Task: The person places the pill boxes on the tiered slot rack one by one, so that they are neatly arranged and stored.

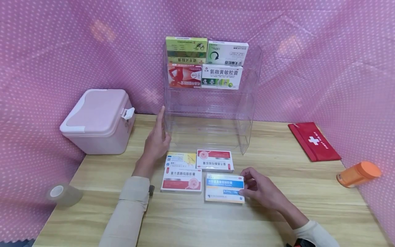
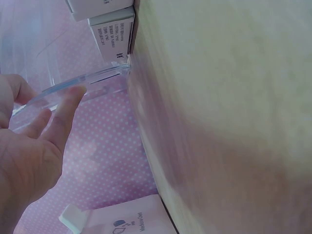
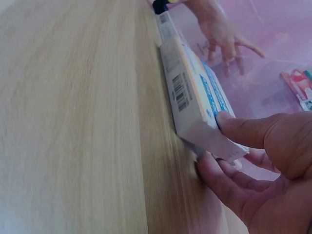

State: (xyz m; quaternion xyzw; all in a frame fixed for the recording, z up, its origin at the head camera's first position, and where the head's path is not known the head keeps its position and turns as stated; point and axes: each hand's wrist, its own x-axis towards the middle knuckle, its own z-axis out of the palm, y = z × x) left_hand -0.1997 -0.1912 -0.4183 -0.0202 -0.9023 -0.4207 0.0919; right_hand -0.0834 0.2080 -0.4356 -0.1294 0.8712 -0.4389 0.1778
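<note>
My right hand point(image 1: 262, 190) pinches the right side of a white and blue medicine box point(image 1: 223, 188), thumb on top and fingers at its lower edge point(image 3: 197, 92). With fingers spread and mostly straight, my left hand point(image 1: 155, 139) touches the left side panel of a clear acrylic display rack point(image 1: 213, 103). In the left wrist view, that panel point(image 2: 105, 75) passes beside the fingers. Two red and white medicine boxes, one at the back point(image 1: 215, 160) and one at the left point(image 1: 181, 180), lie on the table beside a yellow and white box point(image 1: 182, 159).
Upper rack tiers hold a green box point(image 1: 186, 49), a white box point(image 1: 228, 53), a red box point(image 1: 185, 76) and a white-green box point(image 1: 221, 77). A pink medicine chest point(image 1: 98, 120) and tape roll point(image 1: 64, 195) stand left; a red first aid pouch point(image 1: 314, 142) and orange bottle point(image 1: 358, 174) lie right.
</note>
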